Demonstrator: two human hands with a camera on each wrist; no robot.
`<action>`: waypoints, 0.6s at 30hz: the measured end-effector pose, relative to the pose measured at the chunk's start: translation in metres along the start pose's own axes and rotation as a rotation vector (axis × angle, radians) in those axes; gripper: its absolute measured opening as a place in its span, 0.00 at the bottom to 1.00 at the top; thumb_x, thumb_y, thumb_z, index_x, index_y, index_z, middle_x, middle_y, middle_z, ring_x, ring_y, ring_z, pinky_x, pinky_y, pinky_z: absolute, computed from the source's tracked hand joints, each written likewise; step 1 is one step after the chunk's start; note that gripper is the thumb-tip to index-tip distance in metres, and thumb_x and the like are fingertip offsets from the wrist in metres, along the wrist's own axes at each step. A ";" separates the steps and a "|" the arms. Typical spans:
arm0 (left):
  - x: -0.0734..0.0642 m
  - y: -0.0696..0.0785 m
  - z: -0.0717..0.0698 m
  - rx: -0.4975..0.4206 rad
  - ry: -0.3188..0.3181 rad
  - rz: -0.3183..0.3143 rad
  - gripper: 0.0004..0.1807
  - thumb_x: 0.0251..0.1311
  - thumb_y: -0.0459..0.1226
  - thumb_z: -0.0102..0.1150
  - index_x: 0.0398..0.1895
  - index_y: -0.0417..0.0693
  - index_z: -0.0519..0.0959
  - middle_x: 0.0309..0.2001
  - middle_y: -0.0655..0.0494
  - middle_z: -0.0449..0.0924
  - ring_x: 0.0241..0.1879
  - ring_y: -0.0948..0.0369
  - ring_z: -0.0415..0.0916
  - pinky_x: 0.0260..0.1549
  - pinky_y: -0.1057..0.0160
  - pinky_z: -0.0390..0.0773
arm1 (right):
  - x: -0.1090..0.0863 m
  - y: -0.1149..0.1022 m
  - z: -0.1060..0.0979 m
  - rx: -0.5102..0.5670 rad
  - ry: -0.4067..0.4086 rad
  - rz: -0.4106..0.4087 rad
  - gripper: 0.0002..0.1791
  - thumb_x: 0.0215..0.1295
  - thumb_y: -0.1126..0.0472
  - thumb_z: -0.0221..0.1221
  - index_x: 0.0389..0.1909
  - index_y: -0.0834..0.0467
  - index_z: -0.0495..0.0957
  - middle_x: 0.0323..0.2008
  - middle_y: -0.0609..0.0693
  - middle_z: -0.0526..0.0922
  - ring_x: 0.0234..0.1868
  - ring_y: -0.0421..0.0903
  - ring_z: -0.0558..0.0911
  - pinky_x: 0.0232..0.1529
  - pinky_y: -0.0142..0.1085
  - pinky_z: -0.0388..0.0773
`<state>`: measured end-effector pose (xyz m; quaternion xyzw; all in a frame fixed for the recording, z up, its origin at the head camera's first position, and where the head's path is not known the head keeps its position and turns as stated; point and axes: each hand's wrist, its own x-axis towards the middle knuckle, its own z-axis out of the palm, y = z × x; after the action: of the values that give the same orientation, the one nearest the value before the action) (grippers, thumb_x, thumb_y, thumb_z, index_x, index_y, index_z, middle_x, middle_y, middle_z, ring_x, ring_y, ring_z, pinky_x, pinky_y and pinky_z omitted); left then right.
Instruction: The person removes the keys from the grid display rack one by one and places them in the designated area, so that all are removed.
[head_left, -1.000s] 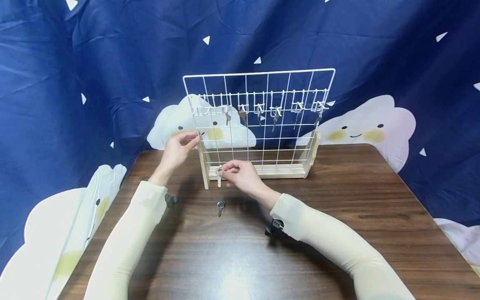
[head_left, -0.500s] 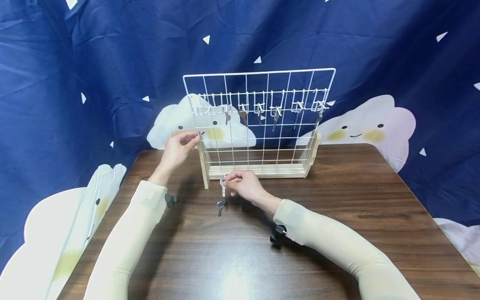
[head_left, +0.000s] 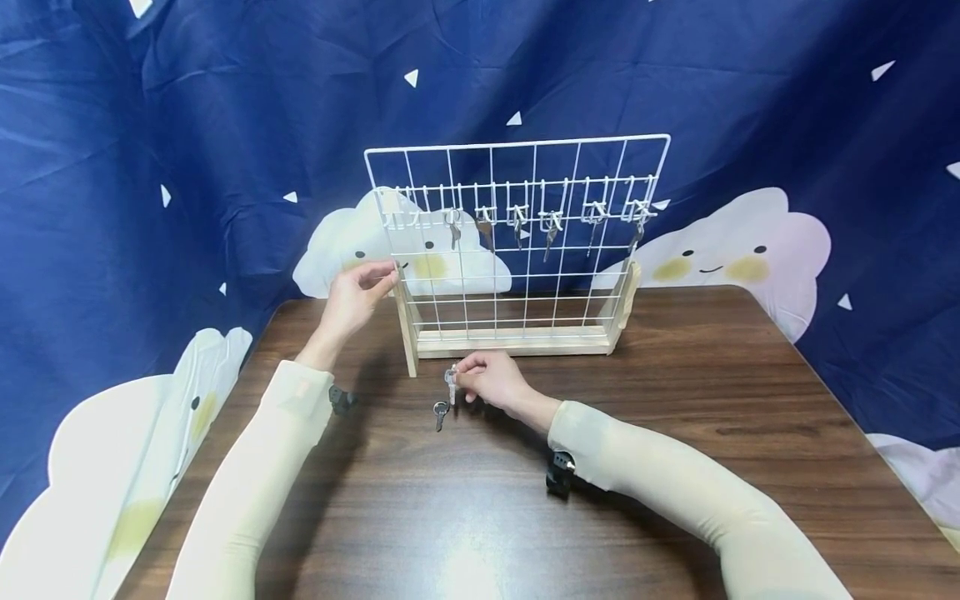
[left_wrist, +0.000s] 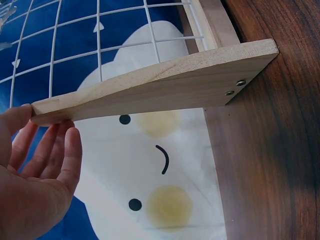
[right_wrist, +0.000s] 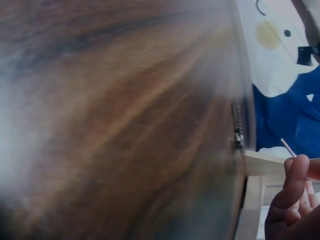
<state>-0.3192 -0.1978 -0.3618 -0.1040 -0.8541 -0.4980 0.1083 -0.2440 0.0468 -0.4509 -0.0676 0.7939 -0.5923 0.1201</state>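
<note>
Eight keys are in sight: one in the right hand, one on the bench, six hanging.

The right hand (head_left: 495,379) pinches one key (head_left: 452,388) between thumb and fingertips, the other fingers curled in; the key points downward above the bench (head_left: 712,367). Whether its tip touches the wood I cannot tell. Just beside it, on the person's side, a second key (head_left: 440,415) with a ring lies flat on the bench.

The left hand (head_left: 351,302) has its thumb on one face and its fingers on the other of the upper end of the left side panel (left_wrist: 160,87), gripping it lightly, the fingers only gently bent. Two screws (left_wrist: 241,83) show low on that panel.

The stand has two wooden side panels, the other being the right side panel (head_left: 626,307), with one wooden base bar (head_left: 517,340) between them and one white wire grid (head_left: 517,144) upright above. Six hanging keys (head_left: 455,233) are spread along a row of white hooks (head_left: 553,220), one key to a hook.
</note>
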 end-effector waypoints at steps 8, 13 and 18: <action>0.001 0.000 0.000 0.010 0.006 0.003 0.22 0.67 0.45 0.62 0.59 0.44 0.80 0.58 0.44 0.83 0.55 0.49 0.83 0.54 0.57 0.85 | -0.001 0.014 0.006 -0.078 -0.027 0.006 0.05 0.59 0.65 0.67 0.35 0.61 0.84 0.26 0.52 0.89 0.15 0.39 0.79 0.14 0.26 0.70; -0.001 0.001 0.000 0.014 0.002 -0.001 0.22 0.67 0.45 0.62 0.59 0.44 0.80 0.59 0.44 0.82 0.56 0.49 0.82 0.55 0.57 0.85 | 0.000 0.020 0.007 -0.081 -0.040 0.037 0.04 0.58 0.66 0.67 0.34 0.61 0.84 0.26 0.52 0.89 0.15 0.38 0.78 0.13 0.25 0.69; 0.000 0.001 0.000 0.001 0.004 -0.010 0.21 0.67 0.45 0.63 0.58 0.44 0.80 0.58 0.45 0.82 0.56 0.50 0.83 0.54 0.57 0.85 | 0.001 0.020 0.007 -0.116 -0.041 0.078 0.03 0.58 0.66 0.67 0.33 0.59 0.85 0.23 0.50 0.88 0.14 0.38 0.77 0.11 0.25 0.66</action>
<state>-0.3188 -0.1971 -0.3609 -0.0987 -0.8548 -0.4981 0.1075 -0.2425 0.0454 -0.4724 -0.0557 0.8263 -0.5384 0.1553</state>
